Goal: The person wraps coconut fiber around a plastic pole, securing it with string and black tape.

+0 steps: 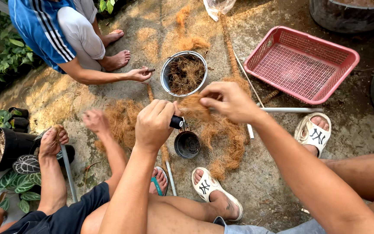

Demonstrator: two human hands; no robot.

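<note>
A tuft of brown coconut fibre point(194, 107) is pinched between the fingers of the right hand point(230, 102) at the centre of the head view, while a black tube end point(176, 122) is clamped in the left hand point(153, 123) just beside it. Below them, a small black pot point(187, 144) is seen unfilled; loose fibre point(226, 141) lies heaped to its right, so much appears left to do. Farther off, a metal bowl point(184, 73) is partly filled. A bare concrete yard floor point(61, 97) is shown, with a pink basket point(300, 64) far right and two co-workers' hands at left.
</note>
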